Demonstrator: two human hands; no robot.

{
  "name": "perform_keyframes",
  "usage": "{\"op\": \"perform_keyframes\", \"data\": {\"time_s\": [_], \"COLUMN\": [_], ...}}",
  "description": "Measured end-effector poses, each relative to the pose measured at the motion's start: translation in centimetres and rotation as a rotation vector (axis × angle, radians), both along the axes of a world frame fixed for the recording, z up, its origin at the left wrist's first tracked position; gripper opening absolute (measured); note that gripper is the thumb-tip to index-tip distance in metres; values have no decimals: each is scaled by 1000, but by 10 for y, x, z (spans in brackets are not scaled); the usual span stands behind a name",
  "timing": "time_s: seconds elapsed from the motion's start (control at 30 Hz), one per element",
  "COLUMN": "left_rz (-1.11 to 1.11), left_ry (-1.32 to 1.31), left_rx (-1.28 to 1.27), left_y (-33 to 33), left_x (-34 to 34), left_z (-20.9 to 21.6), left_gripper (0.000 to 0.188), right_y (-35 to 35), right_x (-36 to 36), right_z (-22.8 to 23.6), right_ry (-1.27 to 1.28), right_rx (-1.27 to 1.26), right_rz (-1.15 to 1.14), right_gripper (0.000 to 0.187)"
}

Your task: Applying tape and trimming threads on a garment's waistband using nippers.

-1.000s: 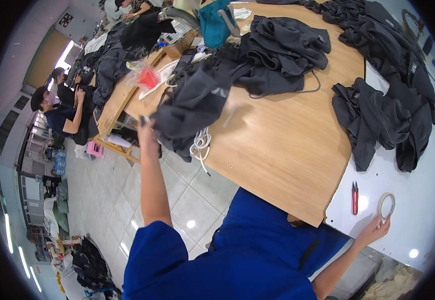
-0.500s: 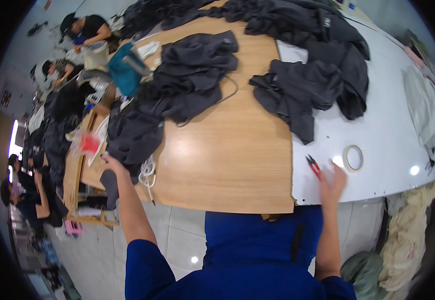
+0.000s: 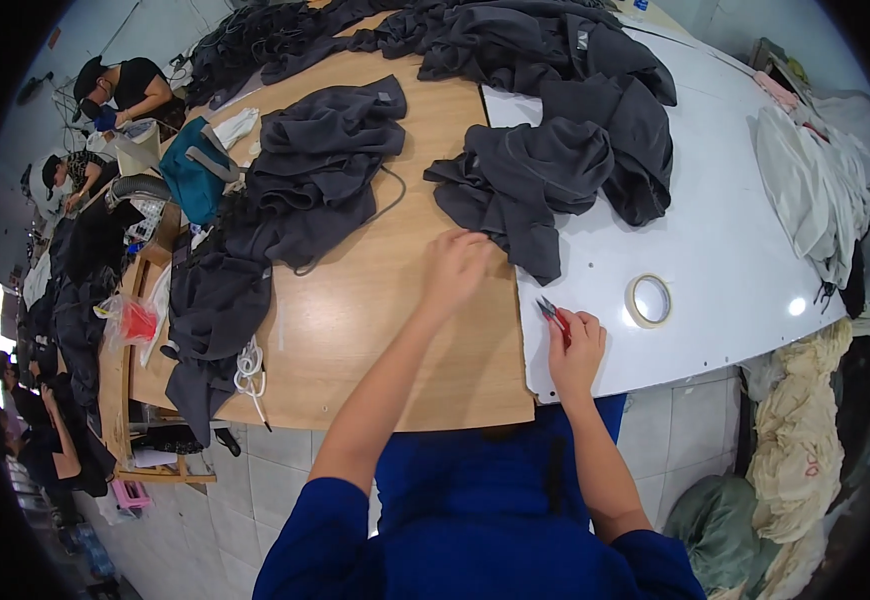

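Note:
My right hand (image 3: 577, 345) is closed round red-handled thread snips (image 3: 558, 318) at the near left edge of the white table top, their dark blades pointing away from me. Over the wooden table top my left hand (image 3: 458, 262) reaches forward, slightly blurred, its fingers stretched out with nothing seen in them. Just beyond those fingertips lies a crumpled dark grey garment (image 3: 525, 180), spread across the seam between the two table tops. Whether the fingertips touch the cloth is hard to tell.
A roll of tape (image 3: 649, 300) lies right of the snips. More dark garments (image 3: 325, 150) fill the left side, with a white cord (image 3: 250, 370) near the edge. A teal bag (image 3: 195, 170) stands farther left. Pale cloth (image 3: 800, 440) hangs at the right. Other people (image 3: 140, 90) work at left.
My left hand has moved from the left-hand garments across to the garment at the seam. My right hand has taken hold of the snips. The whole view has shifted left.

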State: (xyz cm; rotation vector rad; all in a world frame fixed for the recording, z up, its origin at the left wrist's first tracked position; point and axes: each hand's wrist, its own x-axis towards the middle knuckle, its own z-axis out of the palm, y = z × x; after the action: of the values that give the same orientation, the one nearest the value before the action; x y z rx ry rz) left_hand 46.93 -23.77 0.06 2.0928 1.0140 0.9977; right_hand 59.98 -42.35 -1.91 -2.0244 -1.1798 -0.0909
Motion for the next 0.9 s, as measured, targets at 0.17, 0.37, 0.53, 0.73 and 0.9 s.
{"op": "perform_keyframes", "data": {"time_s": [0.17, 0.37, 0.53, 0.73, 0.9], "left_rz": [98, -248, -680, 23, 412], "left_ry": [309, -398, -32, -55, -251], "left_rx": [78, -286, -510, -510, -580], "left_y": [-5, 24, -23, -93, -137], "left_x": [60, 0, -125, -192, -204], "left_z": [-14, 32, 100, 42, 22], "left_gripper": [41, 19, 20, 16, 23], "right_y": [-7, -20, -23, -18, -31], "right_x": [5, 7, 8, 8, -6], "right_z": [-12, -16, -9, -1, 21], "right_ry": [307, 844, 936, 898, 992], "right_rx": [294, 487, 567, 516, 153], "right_rz": [-86, -143, -1, 38, 209], "right_gripper": [15, 25, 27, 6, 26]}}
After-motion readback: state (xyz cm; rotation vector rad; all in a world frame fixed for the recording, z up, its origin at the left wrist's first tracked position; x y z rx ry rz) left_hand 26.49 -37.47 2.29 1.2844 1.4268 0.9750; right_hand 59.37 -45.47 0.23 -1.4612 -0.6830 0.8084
